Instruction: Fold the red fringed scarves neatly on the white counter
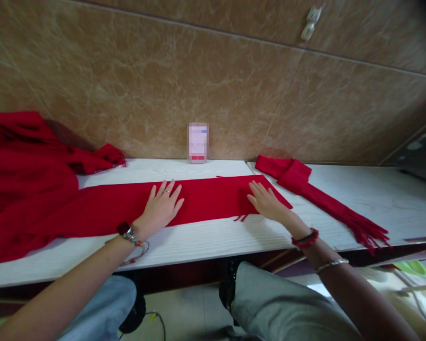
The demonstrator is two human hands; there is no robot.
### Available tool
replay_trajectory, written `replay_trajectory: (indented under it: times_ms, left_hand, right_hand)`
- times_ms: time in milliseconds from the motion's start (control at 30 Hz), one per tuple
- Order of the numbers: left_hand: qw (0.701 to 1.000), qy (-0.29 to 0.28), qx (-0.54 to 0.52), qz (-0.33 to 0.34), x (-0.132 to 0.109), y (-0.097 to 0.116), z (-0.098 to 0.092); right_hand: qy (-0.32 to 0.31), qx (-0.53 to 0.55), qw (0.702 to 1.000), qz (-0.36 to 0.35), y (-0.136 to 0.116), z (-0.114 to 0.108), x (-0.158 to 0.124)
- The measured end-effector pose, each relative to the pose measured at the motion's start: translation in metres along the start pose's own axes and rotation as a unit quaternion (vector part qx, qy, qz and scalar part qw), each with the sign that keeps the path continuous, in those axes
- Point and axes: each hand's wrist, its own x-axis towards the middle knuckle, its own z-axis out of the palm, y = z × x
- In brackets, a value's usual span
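A red scarf (pixel 209 199) lies stretched flat along the white table, its right end folded over with a few fringe threads showing at the edges. My left hand (pixel 162 203) rests palm down on the middle of it, fingers spread. Near the folded right end my right hand (pixel 266 201) is also laid flat on the cloth, fingers extended. Neither hand grips anything. Toward the left, the scarf runs into a heaped pile of red cloth (pixel 24 175).
A second red scarf (pixel 298 182), knotted or folded with a fringed end, lies at the right. A phone (pixel 198 143) leans upright against the brown tiled wall (pixel 145 85). The white table (pixel 206 237) has its front edge close to my knees.
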Motion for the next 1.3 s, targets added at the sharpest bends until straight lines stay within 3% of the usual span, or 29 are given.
replay_trajectory:
  times_ms: [167, 267, 367, 567, 667, 767, 900, 1033, 1133, 1300]
  left_hand:
    - [0.996, -0.069, -0.045, 0.030, -0.009, 0.021, 0.003]
    - [0.994, -0.085, -0.058, 0.030, -0.011, 0.020, 0.010]
    - [0.994, -0.085, -0.067, 0.029, -0.011, 0.017, 0.011]
    - [0.989, -0.120, -0.079, 0.025, -0.010, 0.017, 0.006]
    - [0.984, -0.155, -0.084, 0.030, -0.006, 0.015, 0.001]
    - [0.978, -0.182, -0.095, 0.029, 0.007, 0.011, -0.006]
    - [0.982, -0.167, -0.089, -0.025, 0.034, -0.001, -0.012]
    - [0.979, -0.175, -0.070, -0.074, 0.048, -0.019, -0.002]
    - [0.981, -0.168, -0.067, -0.065, 0.046, -0.027, 0.013]
    - [0.987, -0.140, -0.071, -0.042, 0.041, -0.033, 0.021]
  right_hand:
    - [0.023, 0.081, 0.986, -0.143, -0.101, -0.023, 0.045]
    - [0.012, 0.074, 0.981, -0.179, -0.113, -0.015, 0.055]
    - [0.016, 0.041, 0.986, -0.160, -0.079, 0.004, 0.054]
    - [-0.008, -0.022, 0.999, -0.042, 0.032, 0.032, 0.035]
    - [-0.002, -0.030, 1.000, -0.005, 0.051, 0.028, 0.031]
    - [0.024, -0.011, 1.000, -0.013, 0.026, 0.012, 0.040]
    - [0.057, 0.103, 0.990, -0.079, -0.049, -0.010, 0.049]
    - [0.038, 0.144, 0.976, -0.159, -0.109, -0.018, 0.037]
    - [0.022, 0.126, 0.977, -0.168, -0.124, -0.016, 0.027]
    - [0.021, 0.111, 0.979, -0.172, -0.121, -0.015, 0.025]
